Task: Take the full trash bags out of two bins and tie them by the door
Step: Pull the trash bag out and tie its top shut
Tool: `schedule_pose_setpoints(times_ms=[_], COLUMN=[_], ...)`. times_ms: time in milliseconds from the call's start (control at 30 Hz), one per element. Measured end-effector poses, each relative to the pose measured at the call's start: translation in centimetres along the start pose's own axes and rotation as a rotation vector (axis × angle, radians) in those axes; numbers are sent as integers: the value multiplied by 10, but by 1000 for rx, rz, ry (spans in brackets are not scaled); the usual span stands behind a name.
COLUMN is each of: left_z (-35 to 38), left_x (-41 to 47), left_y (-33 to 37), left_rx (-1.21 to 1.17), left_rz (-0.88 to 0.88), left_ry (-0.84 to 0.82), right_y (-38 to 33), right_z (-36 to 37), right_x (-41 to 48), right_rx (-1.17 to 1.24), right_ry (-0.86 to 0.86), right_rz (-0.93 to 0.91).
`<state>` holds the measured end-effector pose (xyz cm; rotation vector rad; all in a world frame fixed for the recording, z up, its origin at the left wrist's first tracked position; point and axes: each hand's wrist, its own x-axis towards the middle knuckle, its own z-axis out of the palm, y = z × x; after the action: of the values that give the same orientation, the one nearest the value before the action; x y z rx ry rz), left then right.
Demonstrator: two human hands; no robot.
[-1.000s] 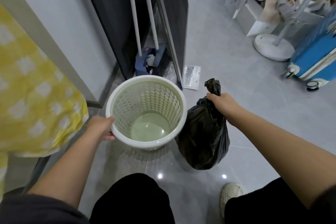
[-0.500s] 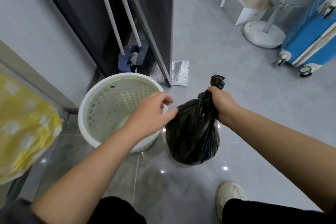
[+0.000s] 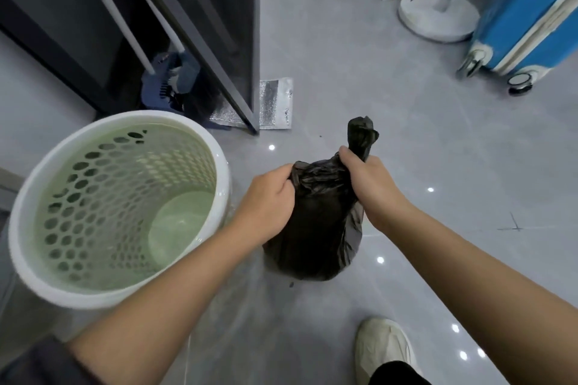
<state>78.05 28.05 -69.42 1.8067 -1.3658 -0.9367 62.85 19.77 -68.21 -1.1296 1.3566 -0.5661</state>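
Observation:
A full black trash bag [image 3: 316, 234] hangs just above the grey floor in the middle of the view. My right hand [image 3: 372, 187] is closed around its gathered neck, and the bag's twisted top sticks up past my fingers. My left hand [image 3: 269, 206] grips the bag's upper left side. To the left stands a white perforated bin [image 3: 37, 203] with a pale green inside and no bag in it.
Behind the bin a dark door frame [image 3: 200, 40] shelters a blue dustpan and broom [image 3: 170, 81]. A silver foil pouch [image 3: 275, 103] lies on the floor. A white fan base [image 3: 438, 15] and a blue suitcase [image 3: 528, 19] stand at the back right. My shoe [image 3: 384, 350] is at the bottom.
My left hand left the bin's rim, crossed to the right and took hold of the bag. The view has come closer to the floor.

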Motion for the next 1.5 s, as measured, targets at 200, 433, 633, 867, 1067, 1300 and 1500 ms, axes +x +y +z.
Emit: schedule_pose_setpoints(times_ms=[200,433,633,867,1067,1300,1500], left_z=[6,1,-14,-28,-16,14,54], left_x=[-7,7,18,29,29,14,6], left_y=[0,7,14,25,14,-23,-36], left_rx=[627,13,28,-72,-217,-140,392], left_rz=[230,51,119,30,-112,-142,160], left_ry=[-138,-12,5,-129,-217,-320,-350], right_y=[4,6,13,25,35,36,32], right_z=[-6,-10,-19,-11,-9,-23,-32], right_x=[3,-3,-4,-9,-14,-12,2], right_rx=[201,-234,-64,89,119,-17,-76], right_ry=[-28,-116,-472,-621,-612,-529,-356], right_rz=[117,-66,-121,213,234,2,37])
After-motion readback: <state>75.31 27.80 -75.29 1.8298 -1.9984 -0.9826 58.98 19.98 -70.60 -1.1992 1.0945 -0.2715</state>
